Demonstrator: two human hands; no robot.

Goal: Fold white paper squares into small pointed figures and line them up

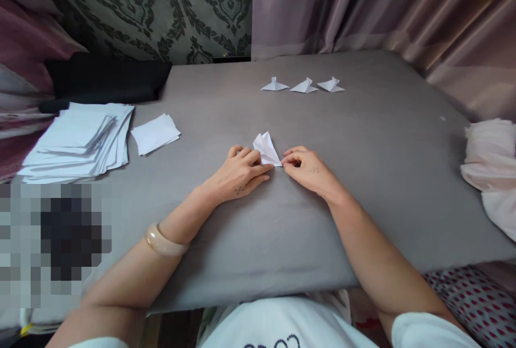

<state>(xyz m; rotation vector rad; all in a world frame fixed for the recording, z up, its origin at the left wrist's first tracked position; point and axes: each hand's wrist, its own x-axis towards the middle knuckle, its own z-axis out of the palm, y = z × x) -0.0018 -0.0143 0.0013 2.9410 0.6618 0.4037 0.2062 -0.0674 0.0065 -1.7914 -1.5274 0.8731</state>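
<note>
At its four-o'clock corner, your right hand [309, 169] pinches the folded paper [267, 148]; your left hand [241, 170]: grip unclear. Uneven tugging could skew creases.

tabletop [387, 176] open at right; paper stack [74, 141] blocks left

Home: curtains [298, 9], patterned wall [173, 4]

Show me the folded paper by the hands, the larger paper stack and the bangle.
Folded paper [268, 149]: head view, visible middle.
Larger paper stack [80, 132]: head view, upper sheets.
Bangle [166, 243]: head view, outer band.
</note>
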